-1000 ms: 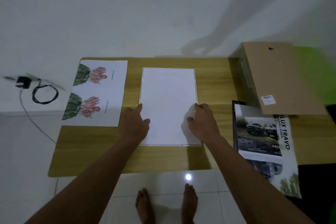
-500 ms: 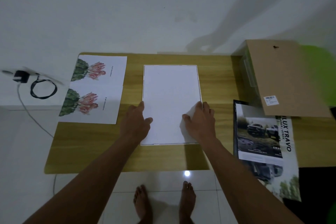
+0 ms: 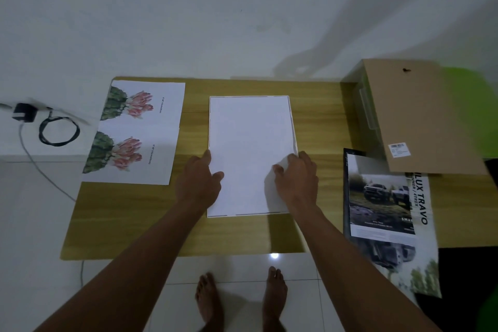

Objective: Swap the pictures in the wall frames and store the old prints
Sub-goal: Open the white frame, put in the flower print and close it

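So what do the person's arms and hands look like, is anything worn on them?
The left arm and right arm are bare as far as the picture's lower edge, and no sleeves show. The left hand and right hand have no gloves. No watch, bracelet or ring can be seen.

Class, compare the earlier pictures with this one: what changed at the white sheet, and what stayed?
The right hand has drawn thumb and fingers together at the right edge of the white sheet, pinching it so the paper bulges up slightly. The left hand stays flat on the left edge. The cactus prints, truck poster and cardboard panel lie unmoved.
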{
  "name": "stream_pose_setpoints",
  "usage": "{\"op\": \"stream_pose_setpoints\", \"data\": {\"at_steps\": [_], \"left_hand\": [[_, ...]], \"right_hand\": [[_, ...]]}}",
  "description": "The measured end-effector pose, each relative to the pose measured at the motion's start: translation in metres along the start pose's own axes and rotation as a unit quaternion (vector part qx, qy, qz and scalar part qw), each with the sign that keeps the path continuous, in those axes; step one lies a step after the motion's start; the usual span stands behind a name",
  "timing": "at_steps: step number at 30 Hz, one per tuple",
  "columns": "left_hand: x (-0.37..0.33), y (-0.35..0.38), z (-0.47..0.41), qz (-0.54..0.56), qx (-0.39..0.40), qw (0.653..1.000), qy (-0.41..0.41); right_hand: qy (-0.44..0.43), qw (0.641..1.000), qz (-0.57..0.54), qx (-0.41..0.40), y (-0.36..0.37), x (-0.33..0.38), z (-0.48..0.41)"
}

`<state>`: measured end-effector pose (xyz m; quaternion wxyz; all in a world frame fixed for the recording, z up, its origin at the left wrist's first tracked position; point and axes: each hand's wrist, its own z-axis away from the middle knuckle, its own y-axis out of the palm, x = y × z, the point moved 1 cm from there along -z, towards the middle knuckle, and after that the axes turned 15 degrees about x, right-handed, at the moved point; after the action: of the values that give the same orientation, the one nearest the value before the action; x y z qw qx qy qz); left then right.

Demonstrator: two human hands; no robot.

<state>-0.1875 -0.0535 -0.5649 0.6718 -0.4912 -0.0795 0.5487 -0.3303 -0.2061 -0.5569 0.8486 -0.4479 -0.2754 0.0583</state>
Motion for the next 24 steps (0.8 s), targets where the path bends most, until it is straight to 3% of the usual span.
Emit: {"op": "stream_pose_setpoints", "data": {"at_steps": [9,16,20,24], "left_hand": [[-0.001,0.0,0.001,0.017,-0.011,1.0,-0.005],[-0.008,-0.003,0.004,0.042,-0.001,0.999,-0.016],[-0.02,-0.009,0.01,0.027,-0.033,0.999,-0.009],[-0.038,-0.021,0.013,0.094,-0.017,0.995,0.033]], "right_hand": [[-0.096,0.985,-0.134,-0.047,0.0,-0.001,0.005],[-0.005,0.931,-0.366,0.012,-0.029,0.007,-0.001],[-0.042,0.927,-0.37,0.051,-0.04,0.007,-0.004],[-0.044,0.913,-0.402,0.062,-0.056,0.01,0.001]]}}
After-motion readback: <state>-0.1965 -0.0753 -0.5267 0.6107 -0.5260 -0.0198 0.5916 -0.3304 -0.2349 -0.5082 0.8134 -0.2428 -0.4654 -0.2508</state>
